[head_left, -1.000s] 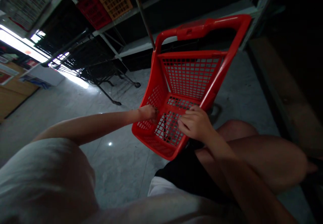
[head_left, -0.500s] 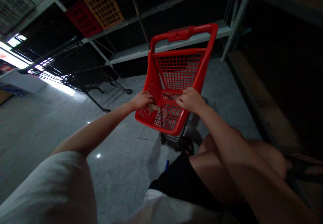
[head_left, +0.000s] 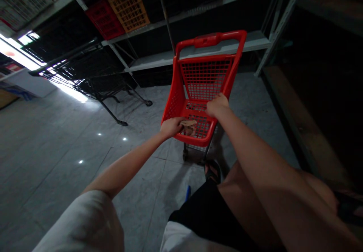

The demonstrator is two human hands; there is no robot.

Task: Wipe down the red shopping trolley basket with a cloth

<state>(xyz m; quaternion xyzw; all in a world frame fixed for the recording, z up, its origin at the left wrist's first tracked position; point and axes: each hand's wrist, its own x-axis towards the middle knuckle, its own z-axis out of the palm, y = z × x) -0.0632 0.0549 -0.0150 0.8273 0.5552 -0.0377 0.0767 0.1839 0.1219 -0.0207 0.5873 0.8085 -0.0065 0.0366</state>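
Observation:
A small red plastic shopping cart (head_left: 208, 77) stands in front of me, its handle on the far side. My left hand (head_left: 171, 127) is closed on a crumpled brownish cloth (head_left: 189, 126) at the basket's near left rim. Part of the cloth hangs inside the basket, over its mesh floor. My right hand (head_left: 217, 105) is at the basket's right rim, with its fingers curled over the edge. The wheels and lower frame show below the basket, partly in shadow.
A dark metal cart (head_left: 96, 81) stands at the left. Behind are metal shelves (head_left: 159, 59) with a red crate (head_left: 105, 19) and a yellow crate (head_left: 129, 6). A wooden beam (head_left: 304, 123) lies along the right. My sandalled foot (head_left: 212, 171) is close to the red cart's wheels.
My left hand has moved with the cloth along the basket's rim, toward its near edge. My right hand keeps to the right rim. The view has shifted slightly.

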